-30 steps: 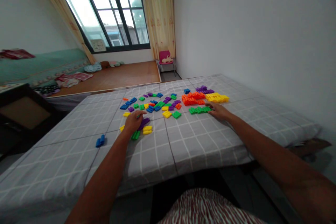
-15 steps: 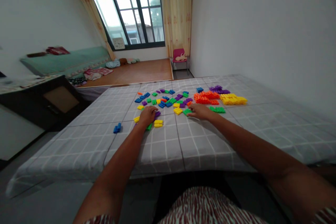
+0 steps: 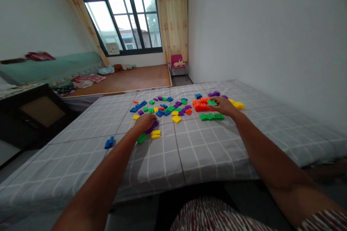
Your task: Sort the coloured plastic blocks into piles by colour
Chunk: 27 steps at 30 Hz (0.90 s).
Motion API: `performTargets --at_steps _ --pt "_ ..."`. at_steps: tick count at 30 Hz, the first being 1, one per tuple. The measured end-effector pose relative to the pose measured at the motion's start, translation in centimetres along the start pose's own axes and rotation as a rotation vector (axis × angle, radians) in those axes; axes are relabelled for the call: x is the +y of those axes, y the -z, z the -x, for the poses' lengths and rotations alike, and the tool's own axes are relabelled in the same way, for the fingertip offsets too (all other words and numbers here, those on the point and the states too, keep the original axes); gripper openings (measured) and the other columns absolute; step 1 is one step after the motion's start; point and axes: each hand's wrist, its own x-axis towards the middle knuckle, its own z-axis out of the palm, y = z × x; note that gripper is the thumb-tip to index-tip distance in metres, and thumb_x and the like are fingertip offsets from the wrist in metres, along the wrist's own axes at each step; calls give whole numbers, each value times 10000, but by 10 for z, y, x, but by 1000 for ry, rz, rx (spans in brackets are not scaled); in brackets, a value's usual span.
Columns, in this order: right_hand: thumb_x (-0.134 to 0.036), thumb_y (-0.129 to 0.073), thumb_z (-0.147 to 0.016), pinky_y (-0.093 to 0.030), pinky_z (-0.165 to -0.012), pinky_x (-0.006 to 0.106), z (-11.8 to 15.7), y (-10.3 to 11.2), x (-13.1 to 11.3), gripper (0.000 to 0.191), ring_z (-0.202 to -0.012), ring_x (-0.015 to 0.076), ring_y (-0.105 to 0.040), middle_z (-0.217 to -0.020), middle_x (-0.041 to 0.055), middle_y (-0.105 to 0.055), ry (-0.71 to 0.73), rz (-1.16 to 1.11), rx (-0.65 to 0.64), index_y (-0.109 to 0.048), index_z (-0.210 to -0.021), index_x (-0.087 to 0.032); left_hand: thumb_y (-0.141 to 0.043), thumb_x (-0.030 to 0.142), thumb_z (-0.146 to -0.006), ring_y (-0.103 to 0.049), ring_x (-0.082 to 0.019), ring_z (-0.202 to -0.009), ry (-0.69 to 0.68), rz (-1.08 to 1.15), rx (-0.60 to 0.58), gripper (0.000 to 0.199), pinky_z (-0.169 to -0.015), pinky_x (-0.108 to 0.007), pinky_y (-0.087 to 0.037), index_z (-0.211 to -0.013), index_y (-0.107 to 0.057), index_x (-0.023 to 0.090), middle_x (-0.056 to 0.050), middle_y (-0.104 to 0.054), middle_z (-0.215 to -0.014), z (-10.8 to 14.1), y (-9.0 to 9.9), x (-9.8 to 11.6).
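Small plastic building blocks in several colours lie on the checked cloth. My right hand (image 3: 223, 105) is closed on a green block (image 3: 212, 103), held above the pile of orange blocks (image 3: 200, 104). Just in front of that pile, a row of green blocks (image 3: 211, 117) sits on the cloth. Over among the loose blocks, my left hand (image 3: 145, 122) has its fingers curled down beside purple blocks (image 3: 153, 126); its fingertips are partly hidden, so what it grips cannot be made out. Near it are a yellow pair (image 3: 155, 134) and a green block (image 3: 141, 138).
Yellow blocks (image 3: 236, 104) and purple blocks (image 3: 214, 94) are grouped at the right, partly behind my right hand. A blue pair (image 3: 109, 142) lies apart at the left. Mixed loose blocks spread across the middle. A white wall (image 3: 265, 36) borders the table's right side.
My right hand has lifted a green block and carried it rightward to above the orange pile and green row. My left hand stays by the purple blocks. The camera view has shifted slightly.
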Motion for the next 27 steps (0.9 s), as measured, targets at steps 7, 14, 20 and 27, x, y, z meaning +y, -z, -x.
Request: performTargets --at_steps 7,14,20,27 --pt "-567 -670 -717 -524 -716 356 32 -5 60 430 -791 217 -626 -940 80 -683 -133 -97 46 -671 -928 -192 -438 234 -860 -637 -214 -1007 12 71 138 333 -863 -293 -476 -1034 -721 248 -51 -716 -1084 -3 -18 -9" --pt "-523 -741 -650 -516 -716 353 37 -15 56 443 -808 220 -629 -932 61 -684 -53 -72 -135 -672 -940 -196 -419 265 -874 -640 -215 -999 8 101 140 345 -887 -308 -474 -1044 -718 230 -52 -722 -1070 0 -23 -11" --pt "-511 -746 -653 -540 -759 372 43 -12 60 518 -897 251 -655 -1047 90 -691 -85 -150 -139 -679 -1068 -208 -416 235 -872 -637 -214 -1019 -3 100 139 347 -895 -308 -473 -1054 -711 218 -58 -714 -1098 1 -22 -10" --pt "-465 -725 -674 -556 -708 377 47 -10 65 440 -813 255 -668 -999 99 -711 -112 -207 -159 -696 -1031 -209 -439 215 -868 -628 -205 -1043 20 107 142 336 -920 -305 -469 -1065 -711 230 -46 -714 -1105 2 -23 -8"
